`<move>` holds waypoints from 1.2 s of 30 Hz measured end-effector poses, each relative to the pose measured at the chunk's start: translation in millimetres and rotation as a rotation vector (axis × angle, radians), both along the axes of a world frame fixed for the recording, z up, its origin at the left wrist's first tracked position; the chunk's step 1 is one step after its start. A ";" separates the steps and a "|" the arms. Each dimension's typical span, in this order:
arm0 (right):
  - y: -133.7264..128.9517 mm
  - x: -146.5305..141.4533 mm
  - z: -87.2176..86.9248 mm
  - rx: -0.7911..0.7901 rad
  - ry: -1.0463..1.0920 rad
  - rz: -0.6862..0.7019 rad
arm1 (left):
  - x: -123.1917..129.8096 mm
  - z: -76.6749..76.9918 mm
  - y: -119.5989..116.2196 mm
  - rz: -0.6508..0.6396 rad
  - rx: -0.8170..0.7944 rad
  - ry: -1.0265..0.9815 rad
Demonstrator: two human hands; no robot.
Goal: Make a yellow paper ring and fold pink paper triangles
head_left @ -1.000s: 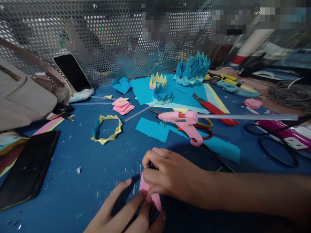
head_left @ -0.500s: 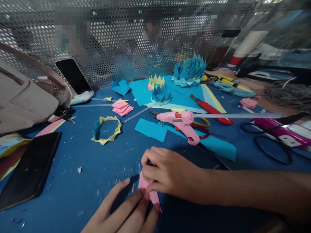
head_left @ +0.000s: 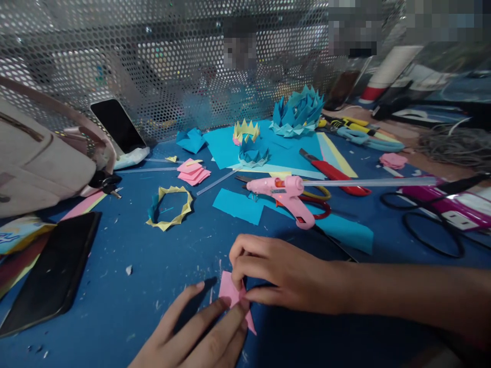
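On the scuffed blue tabletop (head_left: pixel 103 312), a folded pink paper (head_left: pixel 229 286) is pressed down by the left hand (head_left: pixel 197 332), fingers spread, and pinched by the right hand (head_left: pixel 274 268); on a glossy packet (head_left: pixel 23 235), lettering is too blurred to read.

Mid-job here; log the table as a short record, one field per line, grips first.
Left grip: fingertips resting on the pink paper
Right grip: thumb and fingertips pinching the same paper
Beyond the grips: pink glue gun lying on its side, clear stick out the back
Left of the gun: yellow-and-blue paper ring, stack of pink paper
Far left: bag, dark phone
Back: blue paper flower
Right: purple power strip
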State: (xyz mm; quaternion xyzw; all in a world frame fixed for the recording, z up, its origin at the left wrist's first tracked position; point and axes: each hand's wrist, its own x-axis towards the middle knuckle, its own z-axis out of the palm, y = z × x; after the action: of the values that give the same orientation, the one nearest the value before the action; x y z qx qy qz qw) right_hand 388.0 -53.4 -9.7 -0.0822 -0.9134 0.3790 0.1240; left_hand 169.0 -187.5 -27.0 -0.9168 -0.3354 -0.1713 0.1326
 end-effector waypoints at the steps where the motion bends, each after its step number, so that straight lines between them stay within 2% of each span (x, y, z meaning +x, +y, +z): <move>1: -1.0 0.0 -0.5 0.011 0.008 -0.022 | 0.1 0.3 0.9 -0.002 0.007 0.001; 5: -4.3 0.1 -1.0 0.032 0.003 -0.089 | 1.5 -0.5 4.1 -0.015 0.010 0.002; 8: -4.4 0.1 -0.1 0.059 -0.013 -0.063 | 2.1 -2.2 4.3 -0.016 0.005 -0.010; 12: -0.7 2.6 0.1 0.170 0.040 -0.029 | 1.3 -3.6 3.0 -0.013 -0.003 -0.027; 15: 3.0 5.9 -0.6 0.297 0.175 0.043 | 0.6 -3.6 2.6 -0.017 -0.014 -0.025; 19: 4.0 8.5 -2.4 0.578 0.493 0.148 | -0.2 -3.4 2.8 -0.021 -0.031 -0.020; 22: 2.3 8.7 -3.4 0.694 0.589 0.224 | -0.8 -3.5 2.3 -0.026 -0.037 -0.020; 26: 0.1 7.9 -3.1 0.733 0.536 0.252 | -0.6 -4.3 0.9 -0.009 -0.051 -0.036; 36: -2.7 6.8 -4.7 0.700 0.538 0.250 | 0.8 -6.7 2.7 0.005 -0.039 -0.044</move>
State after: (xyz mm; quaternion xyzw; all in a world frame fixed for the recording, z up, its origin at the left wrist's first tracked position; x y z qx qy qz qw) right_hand 394.9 -56.1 -14.4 0.1769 -0.9247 0.0677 0.3303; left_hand 169.7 -184.8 -33.7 -0.9145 -0.3437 -0.1844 0.1076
